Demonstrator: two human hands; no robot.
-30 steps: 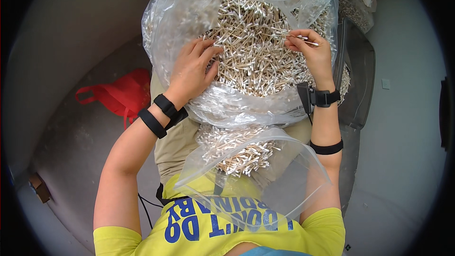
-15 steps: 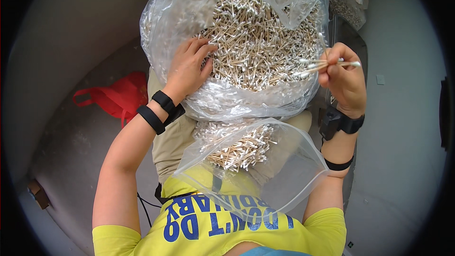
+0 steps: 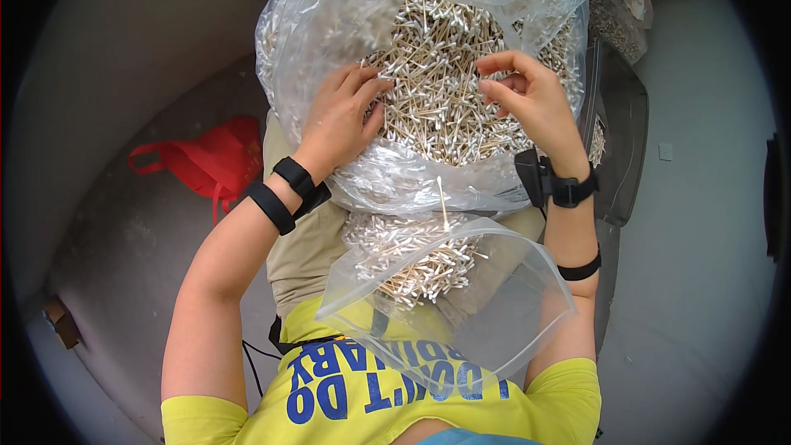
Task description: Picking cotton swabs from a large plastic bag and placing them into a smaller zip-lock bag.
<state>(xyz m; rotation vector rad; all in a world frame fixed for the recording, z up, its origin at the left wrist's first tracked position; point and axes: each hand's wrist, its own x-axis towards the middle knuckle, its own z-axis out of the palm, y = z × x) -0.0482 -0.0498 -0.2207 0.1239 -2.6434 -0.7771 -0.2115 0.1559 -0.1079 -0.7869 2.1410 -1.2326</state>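
Observation:
A large clear plastic bag [image 3: 288,74] full of cotton swabs [image 3: 445,91] lies open in front of me. My left hand [image 3: 342,119] rests at its left inner side, fingers spread and touching the swabs. Over the right part of the pile hovers my right hand [image 3: 531,103], its fingers curved and apart, with nothing visible between them. Nearer, on my lap, a smaller clear zip bag [image 3: 527,313] gapes open with a heap of swabs [image 3: 428,268] inside. One single swab [image 3: 443,202] stands almost upright above that heap; whether it touches anything I cannot tell.
A red cloth bag [image 3: 210,156] is on the left. Right of the large bag is a dark translucent tray [image 3: 626,148] with some swabs in it. Another filled bag [image 3: 606,12] sits at the far right. A small brown box [image 3: 62,321] is at the lower left.
My right hand has moved left from beyond the bag's right edge to over the pile, and the several swabs it held are gone from it. The large bag shifted slightly right.

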